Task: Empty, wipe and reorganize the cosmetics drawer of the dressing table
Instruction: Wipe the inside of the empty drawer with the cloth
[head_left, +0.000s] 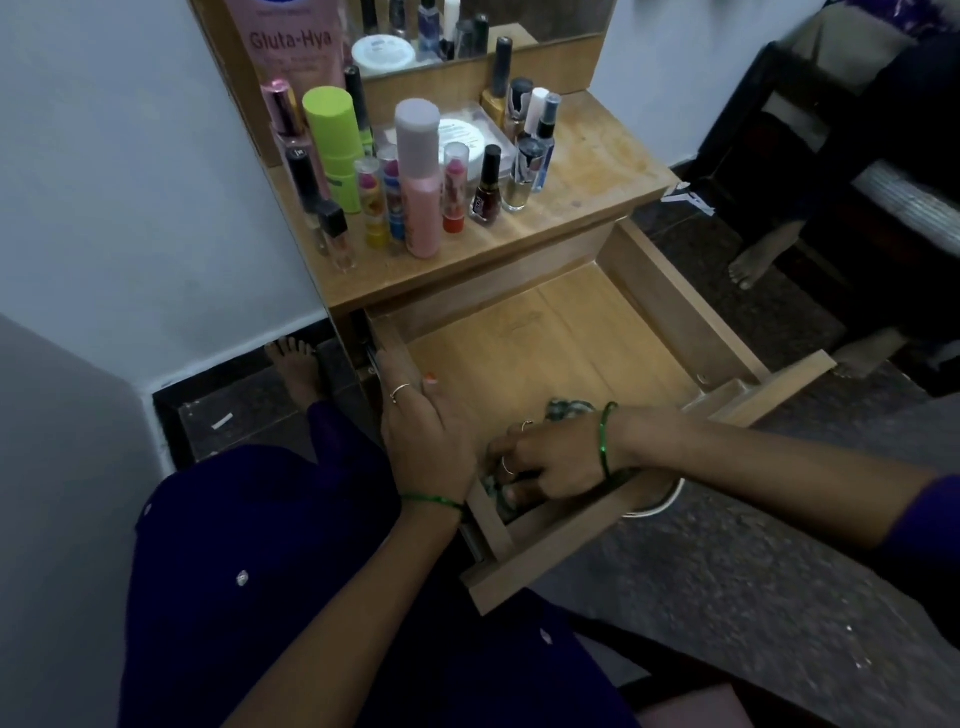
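The pulled-out wooden drawer lay bare apart from a crumpled grey-green cloth at its front. The right hand clutched that cloth. The left hand rested flat, fingers straight, on the drawer's left wall.

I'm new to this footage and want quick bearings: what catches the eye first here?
The open wooden drawer, pulled out and almost bare, dominates the middle. At its near corner the right hand works a greyish cloth while the left hand rests on the drawer's left wall. Above, a crowd of cosmetics bottles stands upright on the dressing table top.
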